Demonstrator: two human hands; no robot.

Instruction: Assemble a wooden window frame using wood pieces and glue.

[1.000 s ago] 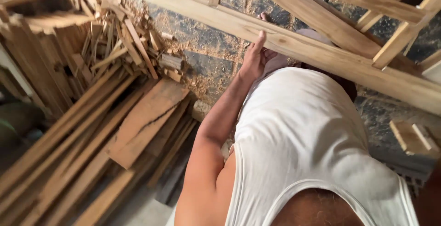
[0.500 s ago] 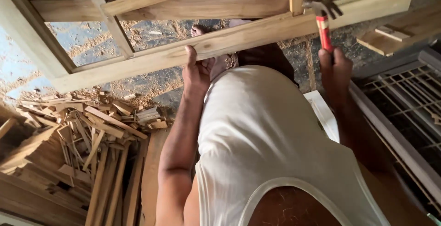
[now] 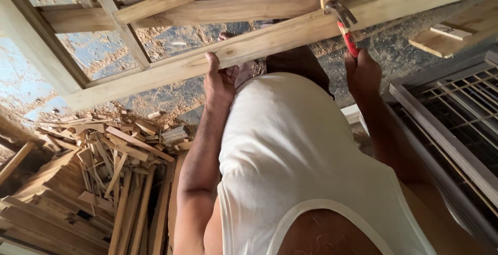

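Hammer meeting a wooden frame rail

The wooden frame [image 3: 270,40] is running long from lower left to upper right; the left hand [image 3: 220,81] is curling over its near edge, while the right hand [image 3: 363,73] is gripping, seemingly fully closed, the red-handled hammer [image 3: 343,24], head touching the rail just above.

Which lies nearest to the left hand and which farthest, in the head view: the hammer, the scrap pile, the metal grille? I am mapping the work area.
From the left hand:
1. Hammer, to the right, in the right hand.
2. Scrap pile, lower left.
3. Metal grille, far right.
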